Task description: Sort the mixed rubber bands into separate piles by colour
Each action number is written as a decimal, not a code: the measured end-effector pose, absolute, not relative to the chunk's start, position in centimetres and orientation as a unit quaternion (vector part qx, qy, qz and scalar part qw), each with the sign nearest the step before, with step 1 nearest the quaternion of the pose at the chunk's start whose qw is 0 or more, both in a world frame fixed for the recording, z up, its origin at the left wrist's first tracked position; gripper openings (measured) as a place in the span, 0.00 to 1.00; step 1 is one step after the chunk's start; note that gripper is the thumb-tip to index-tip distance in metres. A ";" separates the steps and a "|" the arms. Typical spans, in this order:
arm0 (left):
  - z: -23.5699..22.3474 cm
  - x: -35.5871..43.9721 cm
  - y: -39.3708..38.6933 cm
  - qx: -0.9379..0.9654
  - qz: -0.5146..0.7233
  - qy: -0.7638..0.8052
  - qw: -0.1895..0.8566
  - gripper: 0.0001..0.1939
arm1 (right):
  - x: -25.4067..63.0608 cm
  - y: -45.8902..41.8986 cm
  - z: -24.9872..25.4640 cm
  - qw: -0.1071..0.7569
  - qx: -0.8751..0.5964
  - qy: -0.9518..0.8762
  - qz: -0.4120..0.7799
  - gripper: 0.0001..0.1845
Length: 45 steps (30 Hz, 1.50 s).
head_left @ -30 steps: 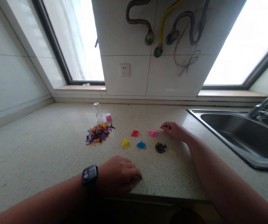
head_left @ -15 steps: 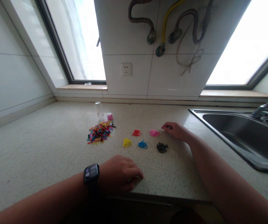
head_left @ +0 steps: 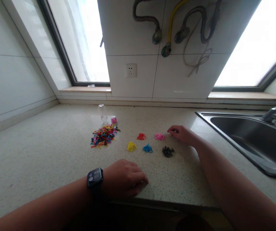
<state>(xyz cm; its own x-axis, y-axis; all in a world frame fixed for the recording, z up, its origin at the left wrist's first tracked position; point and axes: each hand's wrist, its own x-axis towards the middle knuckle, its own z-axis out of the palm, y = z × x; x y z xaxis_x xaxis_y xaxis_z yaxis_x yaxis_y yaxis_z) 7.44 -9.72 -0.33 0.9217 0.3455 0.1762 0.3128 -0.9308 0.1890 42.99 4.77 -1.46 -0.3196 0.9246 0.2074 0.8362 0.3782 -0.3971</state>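
Observation:
My right hand rests on the counter just right of a small pile of pink rubber bands. Its thumb and finger are pinched together; anything between them is too small to make out. Near the counter's front edge lies my left hand, fingers curled in, nothing visible in it, a watch on its wrist. Between the hands are small piles of red, yellow, blue and black rubber bands. A larger mixed-colour heap of rubber bands sits farther left.
Behind the mixed heap stand a clear bottle and a pink cap-like piece. A steel sink with a tap is set into the counter at the right. Pipes and a socket are on the wall.
The whole view has shifted very slightly. Both hands and the piles keep the same places on the counter.

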 end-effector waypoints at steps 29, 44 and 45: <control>-0.2 7.4 -9.7 0.978 0.107 0.165 0.067 0.10 | 30.5 3.7 3.8 0.254 -0.394 -0.872 0.143 0.12; -0.2 7.2 -9.4 0.982 0.101 0.148 0.055 0.11 | 18.8 7.3 1.4 0.023 -0.302 -0.953 0.020 0.22; -0.2 7.2 -9.4 0.982 0.103 0.147 0.056 0.11 | 18.8 7.4 1.3 0.022 -0.303 -0.953 0.019 0.21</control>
